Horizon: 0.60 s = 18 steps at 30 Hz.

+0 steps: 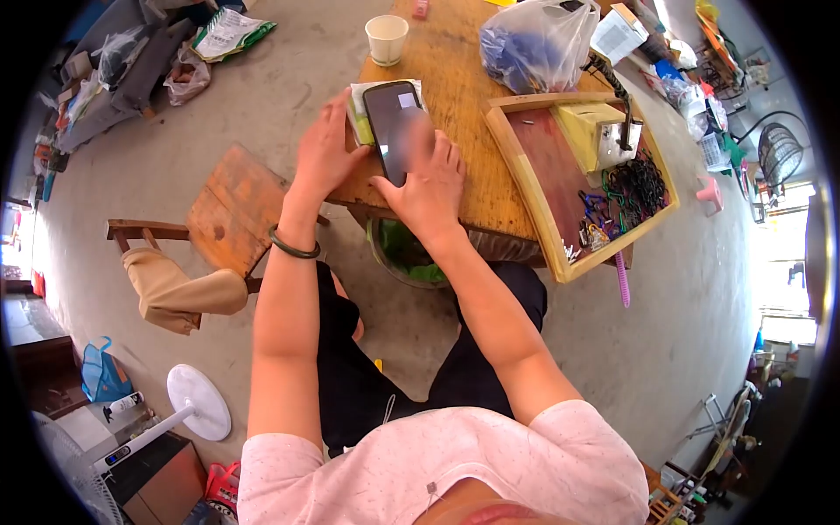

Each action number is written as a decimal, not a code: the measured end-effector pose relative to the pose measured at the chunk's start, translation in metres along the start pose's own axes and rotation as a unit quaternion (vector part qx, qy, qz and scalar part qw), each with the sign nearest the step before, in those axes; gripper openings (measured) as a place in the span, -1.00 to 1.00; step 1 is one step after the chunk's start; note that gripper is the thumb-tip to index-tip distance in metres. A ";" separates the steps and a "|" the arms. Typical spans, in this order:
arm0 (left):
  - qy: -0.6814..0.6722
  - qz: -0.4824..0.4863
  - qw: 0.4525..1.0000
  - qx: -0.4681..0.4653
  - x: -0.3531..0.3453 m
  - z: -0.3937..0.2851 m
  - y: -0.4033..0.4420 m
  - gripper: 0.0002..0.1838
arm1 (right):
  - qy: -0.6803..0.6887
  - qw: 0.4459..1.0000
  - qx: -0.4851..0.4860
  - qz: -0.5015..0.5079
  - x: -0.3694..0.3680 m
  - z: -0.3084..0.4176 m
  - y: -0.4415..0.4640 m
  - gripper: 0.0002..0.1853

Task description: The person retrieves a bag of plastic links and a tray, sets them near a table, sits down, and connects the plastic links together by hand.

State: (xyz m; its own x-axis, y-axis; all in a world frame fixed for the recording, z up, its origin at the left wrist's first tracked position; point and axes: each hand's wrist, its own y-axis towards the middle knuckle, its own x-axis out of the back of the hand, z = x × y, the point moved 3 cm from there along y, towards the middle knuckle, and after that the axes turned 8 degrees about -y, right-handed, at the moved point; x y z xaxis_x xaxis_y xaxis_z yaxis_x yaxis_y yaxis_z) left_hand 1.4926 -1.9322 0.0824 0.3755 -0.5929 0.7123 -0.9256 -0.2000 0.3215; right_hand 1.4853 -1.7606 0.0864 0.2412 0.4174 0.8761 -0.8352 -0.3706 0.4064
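A dark smartphone (382, 109) lies on a white-and-green packet (360, 120) at the near end of the wooden table. My left hand (325, 156) is at the phone's left side, with its thumb stretched toward the phone's edge and its fingers beside the packet. A dark bangle (294, 244) circles my left wrist. My right hand (430, 185) rests at the phone's right side, fingers extended and partly over the screen. Neither hand is closed around anything. Part of the screen is blurred.
To the right, a wooden tray (526, 188) holds small clips and a yellow block with a metal fitting. A paper cup (386, 41) and a plastic bag (535, 48) stand farther back. A chair (229, 214) is at left; a bin (404, 254) sits below the table.
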 end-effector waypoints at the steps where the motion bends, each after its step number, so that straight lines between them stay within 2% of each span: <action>1: -0.006 -0.008 1.000 -0.009 0.000 0.000 -0.001 -0.08 | -0.003 1.000 -0.001 0.003 0.000 0.000 -0.001 0.08; 5: -0.024 -0.012 0.999 -0.019 0.000 -0.001 -0.001 -0.09 | 0.010 1.000 -0.003 -0.021 -0.005 0.000 -0.002 0.03; 8: -0.034 0.002 0.999 -0.015 -0.001 0.001 -0.001 -0.07 | 0.070 0.996 -0.013 -0.046 -0.010 0.000 0.002 -0.03; 11: -0.061 -0.010 0.997 -0.040 -0.003 0.007 -0.002 -0.14 | 0.106 0.989 -0.001 -0.105 -0.018 -0.001 0.008 -0.07; 14: -0.049 -0.032 0.998 -0.039 -0.002 0.011 -0.002 -0.17 | 0.068 0.993 -0.027 -0.096 -0.018 0.006 0.002 -0.02; 15: -0.031 -0.039 0.999 -0.010 -0.004 0.011 -0.002 -0.20 | 0.096 0.995 -0.022 -0.031 0.001 0.013 0.001 -0.01; 18: -0.043 -0.009 0.999 0.005 0.002 0.010 -0.002 -0.21 | 0.079 0.994 0.029 -0.077 0.016 0.008 -0.006 -0.02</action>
State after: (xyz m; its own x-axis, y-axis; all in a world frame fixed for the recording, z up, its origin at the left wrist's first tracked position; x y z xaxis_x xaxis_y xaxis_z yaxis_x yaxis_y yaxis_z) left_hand 1.4944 -1.9411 0.0767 0.3877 -0.6543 0.6493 -0.9190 -0.2192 0.3278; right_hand 1.4977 -1.7583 0.0998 0.2802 0.5956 0.7529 -0.7637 -0.3369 0.5507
